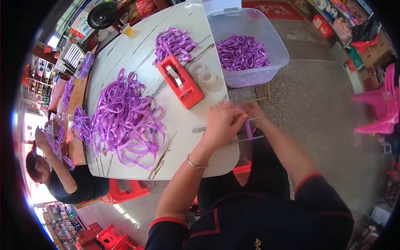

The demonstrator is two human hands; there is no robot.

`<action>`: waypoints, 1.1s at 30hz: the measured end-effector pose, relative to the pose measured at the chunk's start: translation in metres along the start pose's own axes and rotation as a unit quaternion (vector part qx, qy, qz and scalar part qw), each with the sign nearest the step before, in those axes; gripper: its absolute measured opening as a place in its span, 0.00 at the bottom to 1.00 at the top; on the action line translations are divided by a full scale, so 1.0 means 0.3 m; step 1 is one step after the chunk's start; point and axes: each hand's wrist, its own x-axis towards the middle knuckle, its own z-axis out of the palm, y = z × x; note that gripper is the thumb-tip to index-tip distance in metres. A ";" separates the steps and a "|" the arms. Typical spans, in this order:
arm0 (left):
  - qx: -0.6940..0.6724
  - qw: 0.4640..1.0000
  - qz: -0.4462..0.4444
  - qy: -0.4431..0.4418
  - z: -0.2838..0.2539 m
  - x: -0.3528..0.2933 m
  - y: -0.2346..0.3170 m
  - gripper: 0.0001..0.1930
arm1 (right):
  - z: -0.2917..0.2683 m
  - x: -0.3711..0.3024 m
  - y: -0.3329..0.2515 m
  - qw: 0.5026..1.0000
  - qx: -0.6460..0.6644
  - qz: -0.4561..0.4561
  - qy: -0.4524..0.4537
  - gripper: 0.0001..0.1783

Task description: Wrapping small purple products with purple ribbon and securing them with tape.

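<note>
My two hands meet at the right edge of the white table, over a slim metal rod frame (199,130) that juts past the edge. A purple ribbon (249,130) hangs across its rods. My left hand (225,123) has its fingers curled in a pinch at the ribbon's upper end. Close against it, my right hand (252,111) is closed at the same end of the ribbon; its fingertips are partly hidden. A red tape dispenser (192,95) stands on the table beyond my left hand, with clear tape rolls (207,78) next to it.
A large heap of purple ribbons (121,116) covers the table's left part; a smaller pile (173,43) lies farther back. At the far right a clear plastic bin (279,50) holds many purple pieces. Another person (68,181) sits at the left, handling ribbons. Pink stools (381,104) stand far right.
</note>
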 end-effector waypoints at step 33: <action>-0.047 0.998 -0.043 -0.001 0.020 0.009 -0.040 0.07 | -0.040 -0.149 -0.407 0.995 0.019 0.006 -0.096 0.15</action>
